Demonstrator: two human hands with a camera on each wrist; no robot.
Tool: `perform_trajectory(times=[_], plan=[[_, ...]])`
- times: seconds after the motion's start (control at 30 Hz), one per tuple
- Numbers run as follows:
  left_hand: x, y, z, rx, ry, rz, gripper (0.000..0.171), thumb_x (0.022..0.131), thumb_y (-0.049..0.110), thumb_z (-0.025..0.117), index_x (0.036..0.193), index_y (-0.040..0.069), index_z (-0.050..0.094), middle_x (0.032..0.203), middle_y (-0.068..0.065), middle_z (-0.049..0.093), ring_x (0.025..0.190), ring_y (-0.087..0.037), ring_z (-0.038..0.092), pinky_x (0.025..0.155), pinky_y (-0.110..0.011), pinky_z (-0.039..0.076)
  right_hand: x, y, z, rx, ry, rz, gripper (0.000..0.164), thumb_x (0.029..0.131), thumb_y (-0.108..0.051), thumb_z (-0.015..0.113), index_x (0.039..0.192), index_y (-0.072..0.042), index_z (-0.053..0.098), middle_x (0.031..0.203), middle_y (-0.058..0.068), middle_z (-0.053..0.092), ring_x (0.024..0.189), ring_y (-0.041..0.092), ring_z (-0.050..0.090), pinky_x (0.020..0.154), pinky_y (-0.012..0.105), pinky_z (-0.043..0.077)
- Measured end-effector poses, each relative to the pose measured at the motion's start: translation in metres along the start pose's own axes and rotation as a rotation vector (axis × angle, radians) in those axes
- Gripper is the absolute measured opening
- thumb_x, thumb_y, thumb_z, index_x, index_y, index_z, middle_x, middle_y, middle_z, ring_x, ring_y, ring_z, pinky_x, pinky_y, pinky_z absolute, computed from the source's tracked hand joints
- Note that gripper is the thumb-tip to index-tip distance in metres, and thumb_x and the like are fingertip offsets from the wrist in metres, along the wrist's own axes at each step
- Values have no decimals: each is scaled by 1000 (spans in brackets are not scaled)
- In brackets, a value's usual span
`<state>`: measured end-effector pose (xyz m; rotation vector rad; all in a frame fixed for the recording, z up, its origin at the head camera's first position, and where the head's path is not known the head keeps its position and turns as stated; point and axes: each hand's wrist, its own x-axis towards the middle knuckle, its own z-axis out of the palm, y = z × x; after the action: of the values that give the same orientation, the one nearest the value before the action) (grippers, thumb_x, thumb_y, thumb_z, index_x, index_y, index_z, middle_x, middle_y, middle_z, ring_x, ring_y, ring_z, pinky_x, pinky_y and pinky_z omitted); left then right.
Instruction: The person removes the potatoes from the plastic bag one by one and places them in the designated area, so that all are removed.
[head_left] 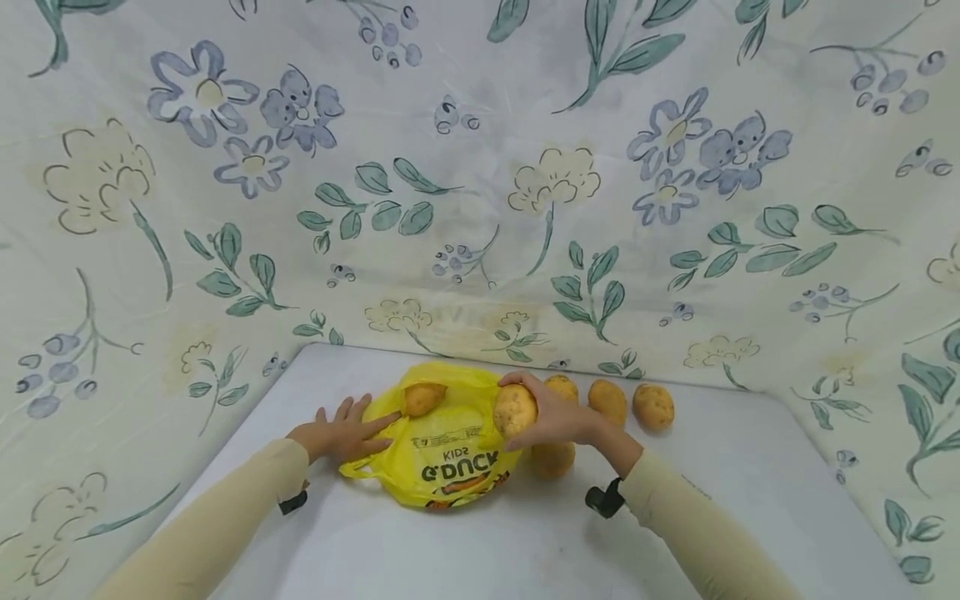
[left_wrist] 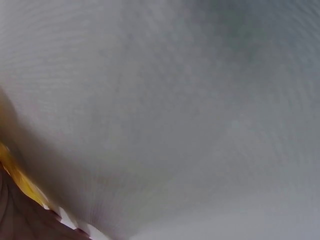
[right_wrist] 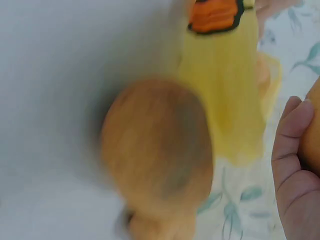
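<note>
A yellow plastic bag (head_left: 457, 429) with printed lettering lies on the table, its mouth partly spread. One potato (head_left: 424, 399) shows at the bag's upper left. My left hand (head_left: 348, 433) rests at the bag's left edge with fingers spread, the index finger reaching onto the plastic near that potato. In the left wrist view only part of the left hand (left_wrist: 30, 220) and a strip of yellow bag (left_wrist: 22, 181) show. My right hand (head_left: 558, 414) grips another potato (head_left: 515, 411) over the bag's right side. The right wrist view shows that hand's thumb (right_wrist: 295, 117) against the potato.
Right of the bag, a potato (head_left: 552, 461) sits below my right hand. Behind it stand more potatoes: one (head_left: 561, 387) partly hidden by the hand, one (head_left: 607, 402) beside it, and one (head_left: 654, 407) farther right. A flowered cloth (head_left: 480, 250) hangs behind the white table (head_left: 720, 517).
</note>
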<state>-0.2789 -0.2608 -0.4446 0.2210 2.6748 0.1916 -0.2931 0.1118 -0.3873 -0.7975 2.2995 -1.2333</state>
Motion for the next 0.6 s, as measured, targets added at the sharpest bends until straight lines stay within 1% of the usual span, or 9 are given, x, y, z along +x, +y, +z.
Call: perform_trajectory(times=[0.1,0.17,0.23,0.3,0.33,0.43,0.53,0.6], plan=[[0,-1,1,1,3,2,73,94,71,39,155,33,29,164,-25,6,147,-56,2,107,-80,1,-10,8,-14,-16,33,14,84,73,-22,86,140,-28,37,134,10,47,107,28,55,86,40,53],[-1,-1,1,-3,5,7,73,94,71,39,155,33,29,164,-25,5,147,-56,2,107,-80,1,-17,12,-22,-7,53,28,86,72,-23,87,141,-28,36,135,11,46,109,28,54,87,41,53],[-1,-1,1,-7,7,8,72,94,70,40,155,32,30,164,-25,5,146,-56,2,107,-80,0,-23,14,-29,-4,75,43,85,73,-25,87,142,-30,35,136,13,46,110,30,54,87,42,53],[-2,-1,1,4,9,5,71,95,69,40,155,33,30,164,-25,6,147,-56,3,108,-80,1,-28,14,-35,-23,111,60,86,73,-28,87,142,-35,36,137,11,47,110,30,54,86,41,52],[-2,-1,0,6,8,5,71,95,69,40,155,32,30,164,-25,6,147,-56,3,108,-80,1,-30,14,-37,-22,124,68,85,74,-28,86,142,-37,36,137,11,47,110,30,54,85,40,53],[-3,0,-1,9,6,6,71,96,68,39,156,32,29,164,-25,6,147,-56,3,108,-79,1,-36,15,-43,-10,143,73,83,75,-26,85,142,-38,38,138,12,46,110,32,52,79,40,55],[-3,1,-1,6,5,6,72,95,69,39,156,31,29,164,-25,6,147,-56,4,108,-79,1,-40,17,-46,32,146,87,80,77,-21,83,141,-34,38,138,14,43,109,34,51,73,39,56],[-4,1,0,4,5,-1,72,95,69,39,156,31,29,164,-25,6,147,-55,4,109,-79,1,-43,19,-48,29,166,102,80,77,-24,84,141,-33,38,137,14,44,106,33,51,70,39,55]])
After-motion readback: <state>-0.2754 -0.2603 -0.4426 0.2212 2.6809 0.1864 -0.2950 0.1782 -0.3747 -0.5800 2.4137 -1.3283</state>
